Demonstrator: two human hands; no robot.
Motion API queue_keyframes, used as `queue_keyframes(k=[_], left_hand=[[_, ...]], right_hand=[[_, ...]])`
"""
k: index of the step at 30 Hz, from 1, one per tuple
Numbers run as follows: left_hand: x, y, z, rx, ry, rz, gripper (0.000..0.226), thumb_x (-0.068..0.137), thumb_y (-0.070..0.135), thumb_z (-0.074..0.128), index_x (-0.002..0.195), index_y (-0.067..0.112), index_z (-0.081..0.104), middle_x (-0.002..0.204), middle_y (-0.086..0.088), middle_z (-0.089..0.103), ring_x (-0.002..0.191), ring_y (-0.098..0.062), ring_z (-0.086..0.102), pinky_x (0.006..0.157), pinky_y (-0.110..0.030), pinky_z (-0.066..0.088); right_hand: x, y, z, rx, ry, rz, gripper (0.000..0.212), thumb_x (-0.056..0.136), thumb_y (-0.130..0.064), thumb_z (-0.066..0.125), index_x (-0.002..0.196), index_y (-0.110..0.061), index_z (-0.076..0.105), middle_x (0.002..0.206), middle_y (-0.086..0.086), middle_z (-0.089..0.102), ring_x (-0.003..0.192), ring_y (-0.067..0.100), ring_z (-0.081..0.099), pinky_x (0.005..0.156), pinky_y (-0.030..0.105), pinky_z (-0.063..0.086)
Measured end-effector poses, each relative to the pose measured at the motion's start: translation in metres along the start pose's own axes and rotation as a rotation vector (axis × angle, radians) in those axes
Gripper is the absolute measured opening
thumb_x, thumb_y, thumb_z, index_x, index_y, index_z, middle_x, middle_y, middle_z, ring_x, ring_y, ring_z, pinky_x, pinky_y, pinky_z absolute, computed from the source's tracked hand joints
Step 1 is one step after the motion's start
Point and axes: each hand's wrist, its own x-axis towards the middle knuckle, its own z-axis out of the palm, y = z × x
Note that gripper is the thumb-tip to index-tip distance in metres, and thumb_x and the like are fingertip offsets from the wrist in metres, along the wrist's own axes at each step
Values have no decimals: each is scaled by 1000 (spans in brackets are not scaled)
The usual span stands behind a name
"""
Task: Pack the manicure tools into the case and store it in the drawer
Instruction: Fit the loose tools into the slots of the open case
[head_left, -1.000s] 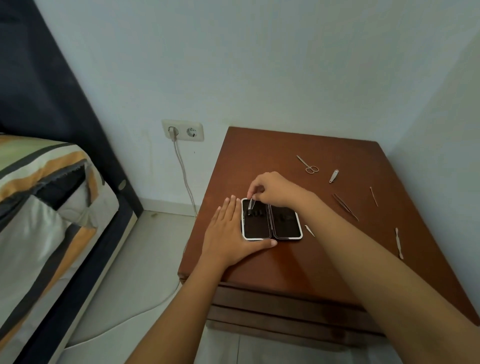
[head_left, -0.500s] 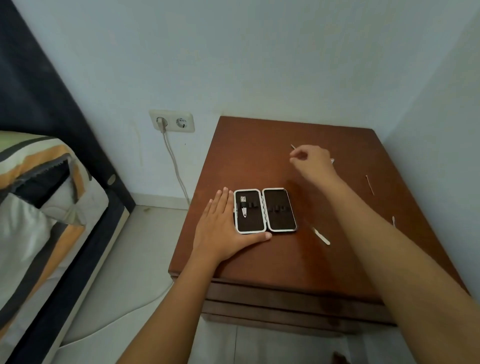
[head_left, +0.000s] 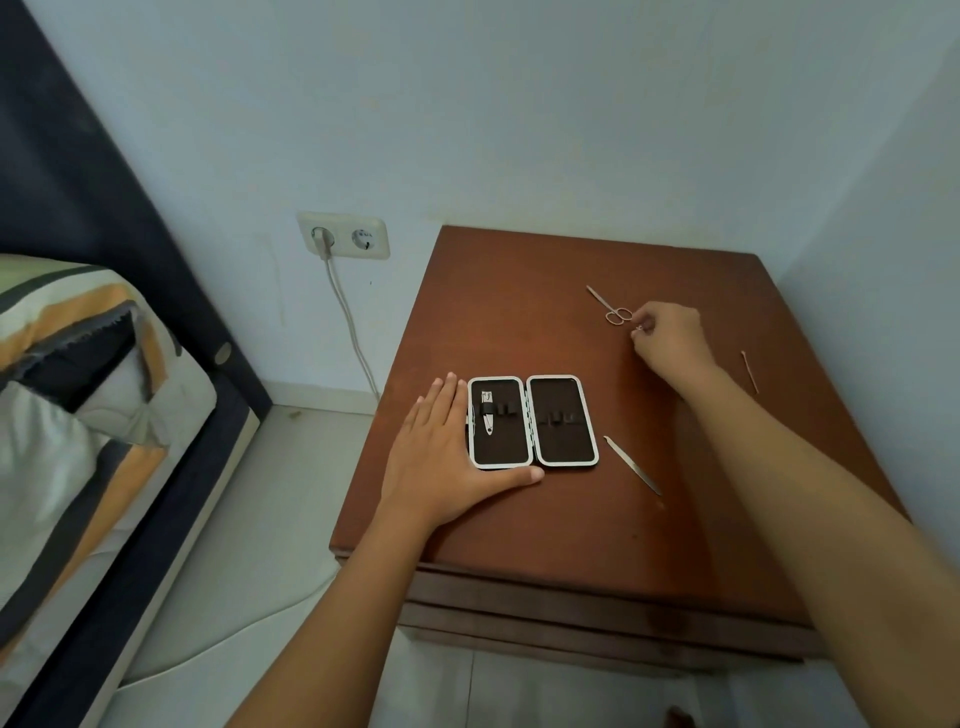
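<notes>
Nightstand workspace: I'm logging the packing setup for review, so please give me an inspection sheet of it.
Surface: brown wooden nightstand top, tools scattered on it.
Job's things: case lies open and flat; one nail clipper strapped in its left half, right half empty. Scissors, a metal pick and a thin stick lie loose.
Clutter: nothing seen.
Grippers: left hand flat on the top, steadying the case's left edge; right hand pinching a small metal item beside the scissors.
Cables: white cable plugged into the wall socket, running down to the floor.
Surroundings: bed with striped bedding at left; pale walls.
</notes>
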Motion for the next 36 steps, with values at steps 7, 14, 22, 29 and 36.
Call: queue_keyframes(k=[7, 14, 22, 29, 36], left_hand=[[-2, 3, -5, -16, -10, 15, 127, 53, 92, 40, 149, 18, 5, 159, 0, 6, 146, -13, 0, 117, -31, 1], [-4, 3, -7, -33, -17, 48, 115, 62, 85, 45, 149, 22, 5, 159, 4, 8, 146, -15, -1, 116, -32, -1], [-3, 1, -5, -63, 6, 48, 112, 63, 83, 49, 148, 22, 10, 158, 4, 13, 146, -14, 3, 116, -33, 3], [0, -5, -2, -54, 15, 77, 112, 60, 85, 37, 149, 21, 13, 158, 5, 14, 145, -11, 6, 116, -32, 2], [1, -7, -1, -49, 28, 75, 111, 61, 86, 40, 148, 23, 13, 158, 8, 13, 144, -5, 5, 115, -28, -2]], right_hand=[[-57, -65, 21, 413, -56, -120, 13, 79, -5, 67, 93, -6, 68, 86, 6, 62, 76, 15, 57, 56, 0, 42], [-75, -85, 52, 305, -195, -163, 9, 78, -11, 70, 86, -9, 68, 79, 4, 59, 64, 10, 52, 46, 1, 37], [-81, -80, 44, 65, -311, -302, 11, 76, -17, 74, 81, -7, 73, 84, 3, 61, 77, 16, 59, 64, 18, 47], [-91, -67, 41, 39, -348, -472, 25, 81, -17, 69, 105, -9, 70, 106, 7, 63, 92, 23, 62, 89, 38, 53], [-37, -46, 18, 95, -83, -262, 17, 82, -10, 64, 97, -5, 71, 102, 14, 68, 82, 17, 59, 87, 24, 44]])
